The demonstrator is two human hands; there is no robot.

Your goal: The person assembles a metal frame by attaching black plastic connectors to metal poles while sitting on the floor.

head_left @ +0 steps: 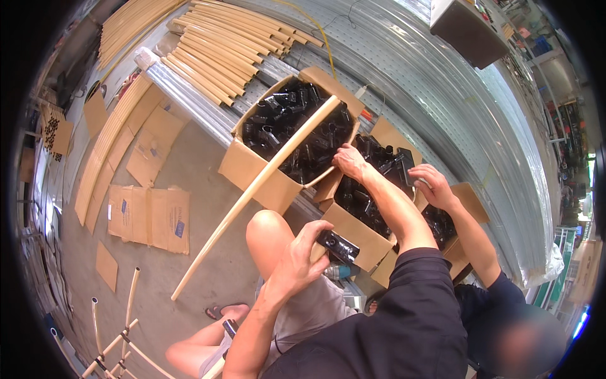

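My left hand (pixel 302 258) is closed around a black pipe fitting (pixel 339 246), held in front of my raised knee. My right arm stretches forward, and my right hand (pixel 351 162) is curled at the right rim of a large cardboard box (pixel 246 165) filled with black pipe fittings (pixel 303 123). What its fingers grip is hidden. A long beige pipe (pixel 252 189) lies slantwise across that box, its near end low over the floor. Just right of my right hand, a second cardboard box (pixel 356 230) holds more black fittings (pixel 360 196).
A co-worker's hand (pixel 433 185) reaches over the boxes from the right. Beige pipes (pixel 221 47) lie stacked at the back beside long metal profiles (pixel 435 95). Flattened cardboard (pixel 148 218) lies on the floor at left. A jointed pipe frame (pixel 123 335) stands at lower left.
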